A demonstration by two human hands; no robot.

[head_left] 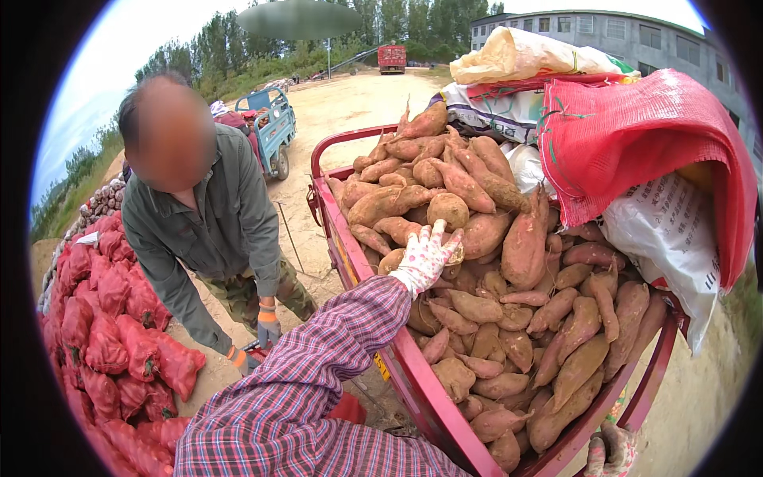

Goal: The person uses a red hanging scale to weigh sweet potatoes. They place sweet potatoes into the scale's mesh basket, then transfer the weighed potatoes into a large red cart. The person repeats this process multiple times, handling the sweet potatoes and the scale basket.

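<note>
Sweet potatoes (477, 238) are heaped in the bed of a red metal cart (411, 381). My left hand (424, 253), in a white glove with a pink pattern, lies on the heap at its left side, fingers spread, touching a sweet potato; whether it grips one cannot be told. At the lower right edge of the view, my right hand (612, 450), in a soiled glove, is by the cart's rail, partly cut off. What it holds, if anything, is not clear.
A person (208, 226) in a dark jacket and orange-grey gloves bends at the left, beside stacked red mesh sacks (113, 340). Empty-looking sacks (644, 137) drape over the heap's far right. A blue cart (277, 128) and a red truck (391, 58) stand farther off.
</note>
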